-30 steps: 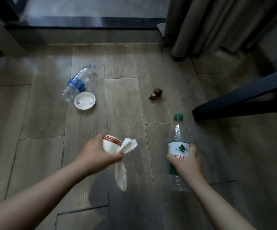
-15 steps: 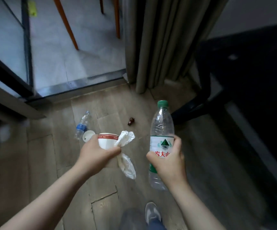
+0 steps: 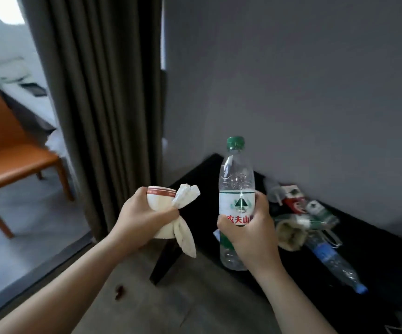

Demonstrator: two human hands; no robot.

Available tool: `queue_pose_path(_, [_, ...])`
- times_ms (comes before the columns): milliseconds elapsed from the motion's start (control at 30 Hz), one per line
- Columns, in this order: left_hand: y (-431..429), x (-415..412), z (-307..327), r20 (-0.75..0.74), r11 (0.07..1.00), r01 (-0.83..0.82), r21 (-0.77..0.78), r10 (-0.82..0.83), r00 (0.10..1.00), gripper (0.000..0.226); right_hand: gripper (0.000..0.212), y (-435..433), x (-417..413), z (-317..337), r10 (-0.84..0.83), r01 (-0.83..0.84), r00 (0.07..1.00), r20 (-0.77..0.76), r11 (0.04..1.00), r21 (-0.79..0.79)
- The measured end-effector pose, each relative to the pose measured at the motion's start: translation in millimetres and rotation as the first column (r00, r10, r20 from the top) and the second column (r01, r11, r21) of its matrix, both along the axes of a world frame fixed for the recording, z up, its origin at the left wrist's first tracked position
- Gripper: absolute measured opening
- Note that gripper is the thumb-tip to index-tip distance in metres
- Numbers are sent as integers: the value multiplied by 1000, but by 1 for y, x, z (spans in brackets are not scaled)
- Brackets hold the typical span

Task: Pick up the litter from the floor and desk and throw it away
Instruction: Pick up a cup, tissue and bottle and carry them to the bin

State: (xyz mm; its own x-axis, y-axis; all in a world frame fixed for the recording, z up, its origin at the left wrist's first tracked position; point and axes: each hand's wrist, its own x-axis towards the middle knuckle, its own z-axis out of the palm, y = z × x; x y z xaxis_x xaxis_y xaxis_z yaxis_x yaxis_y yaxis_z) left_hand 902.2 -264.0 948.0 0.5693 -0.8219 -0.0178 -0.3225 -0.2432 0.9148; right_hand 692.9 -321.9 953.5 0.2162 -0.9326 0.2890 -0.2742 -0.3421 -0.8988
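Since the view has been lifted from floor (image 3: pixel 195 309) to a litter-strewn black desk (image 3: pixel 376 242), that litter (image 3: pixel 296 208) is judged next; before the desk a red-rimmed white paper cup (image 3: pixel 157 198) and crumpled tissue (image 3: pixel 183 229) are kept gripped by the left hand (image 3: pixel 144 219), a green-capped clear plastic bottle (image 3: pixel 236 179) by the right hand (image 3: pixel 252 229)

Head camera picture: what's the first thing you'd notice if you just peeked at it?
First comes the green-capped bottle, upright in the right hand near the middle. Just left of it, the left hand grips a paper cup and a white tissue together. Behind them, on the right, a heap of litter lies on the black desk, with a blue-capped bottle on its side.
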Motion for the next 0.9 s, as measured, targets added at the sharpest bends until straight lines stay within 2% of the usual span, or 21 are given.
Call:
queue_pose_path(133, [-28,-83,87,78,970,209,-124,-201,977,49,45,12,-94,81,-173,181,983,65,972,-152])
queue_pose_path(267, [-38,-189,142,143,884,423,-198,-401,905,57,45,38,-196,133,-350,365,931,104,899,-244])
queue_pose_path(333, [-41,-244,162,168,827,514,-227,-487,857,47,46,54,-249,154,-449,466,885,125,838,-283])
queue_pose_path(533, [-27,-434,214,263,597,739,-311,-693,671,35,54,129,-419,201,-702,710,689,181,603,-364])
queue_pose_path(700, [10,-592,222,179,399,828,-393,-851,495,44,51,207,-550,220,-829,808,534,167,442,-389])
queue_pose_path(900, [48,-753,222,220,179,891,-417,-932,289,45,47,287,-677,226,-911,887,355,210,257,-382])
